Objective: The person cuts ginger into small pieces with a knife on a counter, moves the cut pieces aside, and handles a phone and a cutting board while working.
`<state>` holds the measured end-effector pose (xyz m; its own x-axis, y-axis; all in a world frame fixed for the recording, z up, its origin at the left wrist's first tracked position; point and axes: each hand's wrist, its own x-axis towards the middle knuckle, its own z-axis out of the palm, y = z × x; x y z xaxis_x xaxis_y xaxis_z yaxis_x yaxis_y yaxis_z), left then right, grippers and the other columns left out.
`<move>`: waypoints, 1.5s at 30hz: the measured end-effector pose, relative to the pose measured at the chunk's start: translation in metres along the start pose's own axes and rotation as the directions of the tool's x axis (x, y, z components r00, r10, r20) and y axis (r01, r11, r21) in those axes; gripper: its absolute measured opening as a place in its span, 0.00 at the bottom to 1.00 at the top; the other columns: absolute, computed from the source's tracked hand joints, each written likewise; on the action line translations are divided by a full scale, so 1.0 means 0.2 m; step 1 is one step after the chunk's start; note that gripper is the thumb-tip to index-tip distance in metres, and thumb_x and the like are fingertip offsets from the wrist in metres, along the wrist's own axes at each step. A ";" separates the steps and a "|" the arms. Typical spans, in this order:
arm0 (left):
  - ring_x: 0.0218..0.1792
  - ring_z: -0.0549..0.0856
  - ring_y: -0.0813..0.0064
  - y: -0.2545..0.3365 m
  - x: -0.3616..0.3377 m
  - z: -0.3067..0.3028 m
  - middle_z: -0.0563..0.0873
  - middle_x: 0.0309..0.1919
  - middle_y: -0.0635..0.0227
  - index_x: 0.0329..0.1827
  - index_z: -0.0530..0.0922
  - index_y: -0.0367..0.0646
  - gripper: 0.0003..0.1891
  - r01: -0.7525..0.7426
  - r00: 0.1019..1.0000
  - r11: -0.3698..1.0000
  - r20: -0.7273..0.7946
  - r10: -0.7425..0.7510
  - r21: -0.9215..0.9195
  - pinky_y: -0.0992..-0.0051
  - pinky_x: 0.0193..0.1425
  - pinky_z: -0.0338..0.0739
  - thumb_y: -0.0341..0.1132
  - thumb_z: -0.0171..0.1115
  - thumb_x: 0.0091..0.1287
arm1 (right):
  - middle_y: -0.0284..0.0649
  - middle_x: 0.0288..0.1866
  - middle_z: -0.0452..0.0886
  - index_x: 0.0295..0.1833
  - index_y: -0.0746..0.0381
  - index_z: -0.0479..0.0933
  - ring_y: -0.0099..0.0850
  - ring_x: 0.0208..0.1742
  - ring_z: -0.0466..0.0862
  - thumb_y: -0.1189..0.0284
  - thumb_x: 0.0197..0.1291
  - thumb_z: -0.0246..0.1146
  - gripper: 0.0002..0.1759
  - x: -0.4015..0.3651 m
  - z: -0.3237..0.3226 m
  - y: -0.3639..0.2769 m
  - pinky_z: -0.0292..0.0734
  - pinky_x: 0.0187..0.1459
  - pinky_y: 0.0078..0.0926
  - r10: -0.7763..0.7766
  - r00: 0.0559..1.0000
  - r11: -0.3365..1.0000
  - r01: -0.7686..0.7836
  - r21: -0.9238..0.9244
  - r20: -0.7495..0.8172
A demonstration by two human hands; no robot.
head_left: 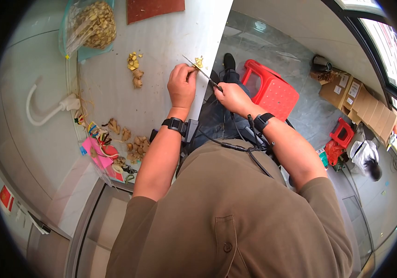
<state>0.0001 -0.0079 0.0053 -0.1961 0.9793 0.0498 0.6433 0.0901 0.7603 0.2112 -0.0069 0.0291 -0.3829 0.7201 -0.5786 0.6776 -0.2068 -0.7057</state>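
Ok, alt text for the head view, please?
A person's right hand holds a knife close to cut ginger pieces and the left hand, at the edge of a pale table. Farther left lie more yellow pieces and unpeeled root, with a filled bag beyond; a red stool stands at right.

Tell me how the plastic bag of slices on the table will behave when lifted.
The plastic bag will probably be floppy, since its clear plastic looks thin and creased. It may feel fairly heavy, given the big mound of slices inside. Those slices look loose, so the load would likely shift and sag.
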 end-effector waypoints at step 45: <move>0.55 0.88 0.51 0.02 -0.02 -0.03 0.89 0.53 0.62 0.50 0.86 0.43 0.07 -0.089 0.991 0.991 0.113 0.077 0.101 0.55 0.59 0.85 0.29 0.74 0.73 | 0.67 0.44 0.91 0.43 0.72 0.92 0.64 0.49 0.93 0.64 0.73 0.63 0.21 0.20 0.11 0.00 0.87 0.56 0.57 0.078 0.995 0.970 -0.063 -0.236 0.054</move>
<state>-0.0013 -0.0119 0.0129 -0.0611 0.9975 0.0353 0.7296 0.0205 0.6835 0.1812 0.0075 -0.0029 -0.3622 0.6646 -0.6535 0.8294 -0.0902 -0.5514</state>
